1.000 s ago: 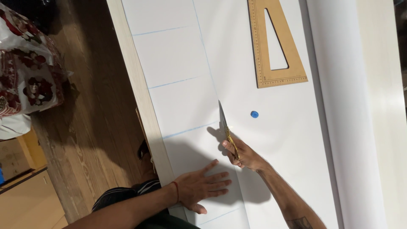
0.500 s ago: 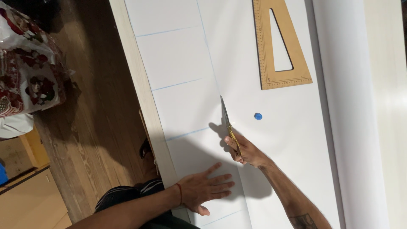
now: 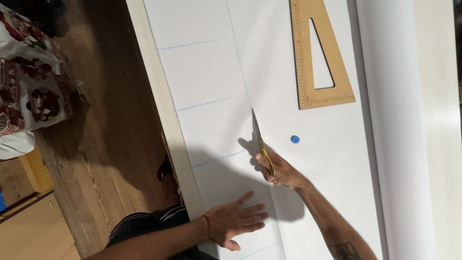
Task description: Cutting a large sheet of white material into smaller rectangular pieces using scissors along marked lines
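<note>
A pair of scissors (image 3: 259, 139) is gripped in the right hand (image 3: 281, 171), fingers closed through the gold handles, blades lying along a blue line drawn on the white sheet (image 3: 211, 86). The left hand (image 3: 236, 221) is pressed flat, fingers spread, on the cut strip near the counter (image 3: 159, 91) edge. A wooden triangle ruler (image 3: 301, 53) and a small blue cap (image 3: 295, 139) lie apart. The cut could be pulled off the line if the sheet slips under the flat hand.

scissors (image 3: 260, 139): handles hidden inside right hand (image 3: 281, 171) | wooden set square (image 3: 317, 58): top cut off by frame edge | blue dot (image 3: 295, 139): too small to identify
</note>
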